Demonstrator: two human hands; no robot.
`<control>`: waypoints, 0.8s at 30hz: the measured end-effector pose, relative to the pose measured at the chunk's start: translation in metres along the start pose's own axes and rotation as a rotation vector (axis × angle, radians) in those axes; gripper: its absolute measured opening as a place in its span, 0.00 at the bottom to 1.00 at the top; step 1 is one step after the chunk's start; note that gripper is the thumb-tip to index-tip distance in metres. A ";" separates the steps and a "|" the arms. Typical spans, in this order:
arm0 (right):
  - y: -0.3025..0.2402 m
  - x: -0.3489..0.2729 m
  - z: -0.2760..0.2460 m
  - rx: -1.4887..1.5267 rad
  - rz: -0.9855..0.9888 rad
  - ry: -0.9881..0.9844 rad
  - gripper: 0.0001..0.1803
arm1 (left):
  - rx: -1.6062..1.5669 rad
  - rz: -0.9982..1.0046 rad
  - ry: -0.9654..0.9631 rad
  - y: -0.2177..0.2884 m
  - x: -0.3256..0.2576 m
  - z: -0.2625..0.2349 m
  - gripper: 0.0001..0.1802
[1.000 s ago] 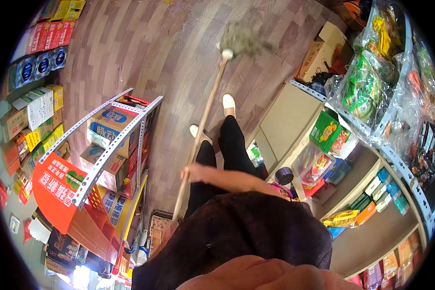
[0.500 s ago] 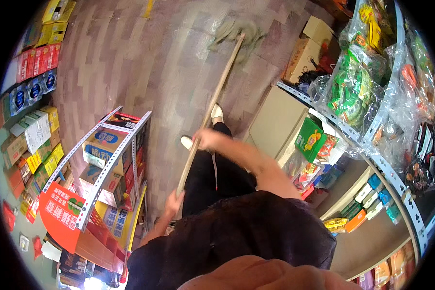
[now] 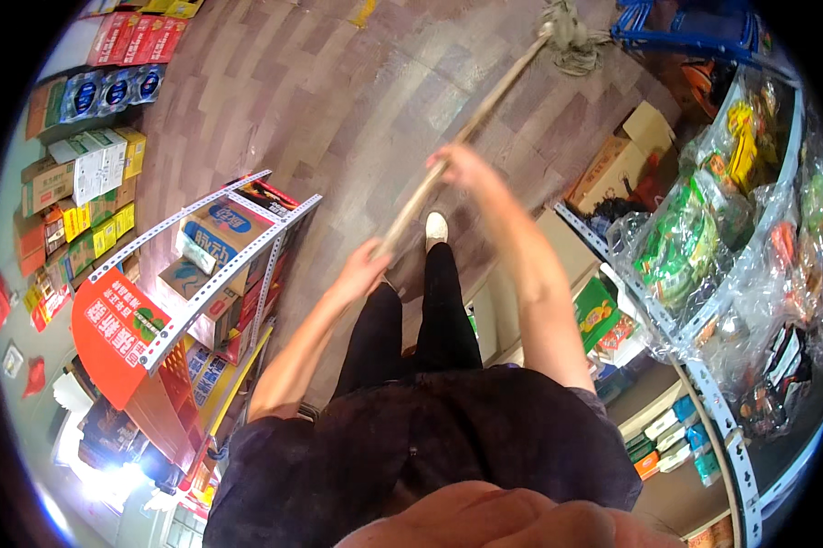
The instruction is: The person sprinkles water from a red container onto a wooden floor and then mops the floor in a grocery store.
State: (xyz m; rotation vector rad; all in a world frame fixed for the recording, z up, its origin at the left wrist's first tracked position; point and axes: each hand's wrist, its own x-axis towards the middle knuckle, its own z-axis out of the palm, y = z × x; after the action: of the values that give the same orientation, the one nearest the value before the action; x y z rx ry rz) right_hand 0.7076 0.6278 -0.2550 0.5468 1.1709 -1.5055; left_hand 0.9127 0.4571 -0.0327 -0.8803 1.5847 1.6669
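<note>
A mop with a long wooden handle [image 3: 494, 99] runs slantwise from my hands up to the far right. Its grey-green cloth head [image 3: 573, 41] lies bunched on the wood-patterned floor [image 3: 338, 119], close to a blue metal frame. My left hand [image 3: 366, 268] is wrapped round the lower end of the handle, near my left thigh. Higher up the shaft, my right hand [image 3: 461, 166] grips it with the arm stretched out ahead. A damp, shiny patch of floor shows left of the mop head.
On the left stands a white metal rack [image 3: 247, 219] stacked with boxes. More cartons [image 3: 92, 173] line the far left. A blue frame [image 3: 685, 32], an opened cardboard box [image 3: 612, 169] and shelving with bagged goods [image 3: 685, 237] border the right. My pale shoe [image 3: 437, 230] is on the floor.
The mop head has moved farther away and to the right, near the blue frame. Both my hands have pushed forward with the handle, and my arms are straighter.
</note>
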 end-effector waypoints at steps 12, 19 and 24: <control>0.297 -0.131 0.378 0.459 1.058 -0.339 0.16 | 0.585 -0.432 0.515 -0.170 -0.419 -0.090 0.13; 0.282 -0.066 0.427 0.391 0.846 -0.272 0.05 | 0.411 -0.506 0.607 -0.185 -0.385 -0.170 0.10; 0.193 0.051 0.363 0.300 0.478 -0.043 0.03 | 0.353 -0.076 0.539 -0.137 -0.231 -0.211 0.18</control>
State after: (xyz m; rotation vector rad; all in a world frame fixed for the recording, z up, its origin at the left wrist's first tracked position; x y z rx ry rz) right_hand 0.9600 0.3014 -0.2228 0.9215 0.7135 -1.2691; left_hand 1.1595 0.2479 0.0771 -1.2429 2.0868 1.0906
